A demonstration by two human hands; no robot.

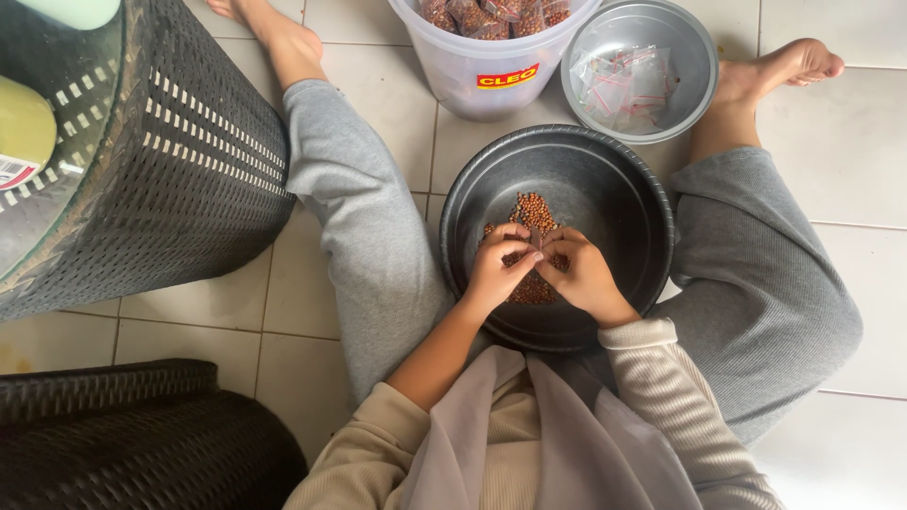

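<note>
A home, by the looks: pale tiled floor [850, 142]; dark wicker furniture [189, 170]; a person sitting barefoot on it.

Basin [624, 179] between the legs holds seeds [534, 210]; beyond it, a bucket [491, 80] left, a bowl [694, 47] of packets [624, 85] right.

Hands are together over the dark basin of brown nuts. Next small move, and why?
Probably scoop a pinch of nuts into the small clear bag pinched between left hand and right hand. Both hands meet above the pile in the dark basin; empty bags wait in the grey bowl, filled packets in the bucket.
</note>
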